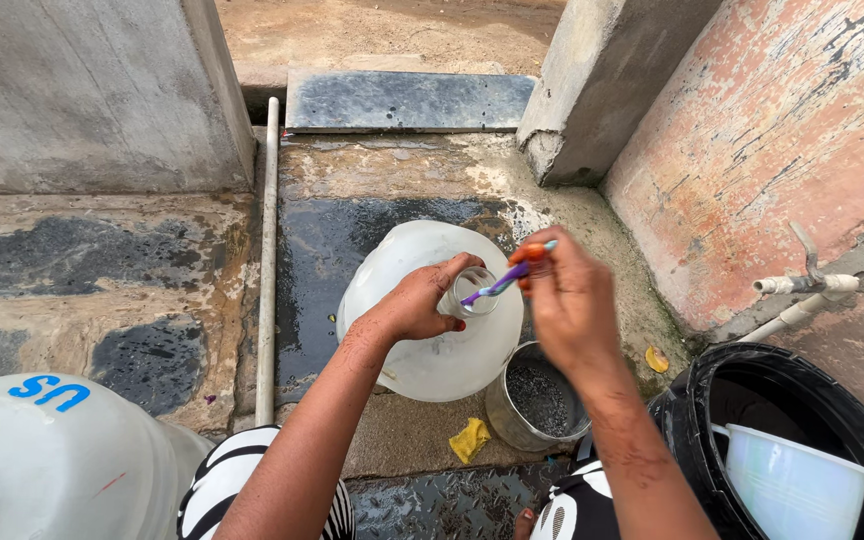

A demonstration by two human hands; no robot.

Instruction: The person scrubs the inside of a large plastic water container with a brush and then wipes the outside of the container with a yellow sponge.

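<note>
**Brush in the mouth of the jug, by the tap**

Nearest me: my knees in black-and-white striped cloth (227, 480). A big white container (42, 460) sits at my left. At my right, a black bucket (697, 400) holds a pale blue plastic bowl (787, 480).

Between my arms, on the wet ground: a small metal tin (537, 400) with dark grit inside, and a yellow scrap of sponge (469, 438) just beside it.

My left hand (417, 300) is wrapped shut around the neck of the white plastic jug (432, 345), which lies tilted on the wet slab, its mouth towards me.

My right hand (567, 300) is pinched closed on the orange handle of a toothbrush (502, 283); the purple end reaches into the jug's mouth.

Farther out: a white pipe (269, 250) runs along the ground at left. A tap (802, 283) juts from the peeling pink wall (752, 140) at right. Beyond, a dark metal plate (407, 100), then bare dirt.
</note>
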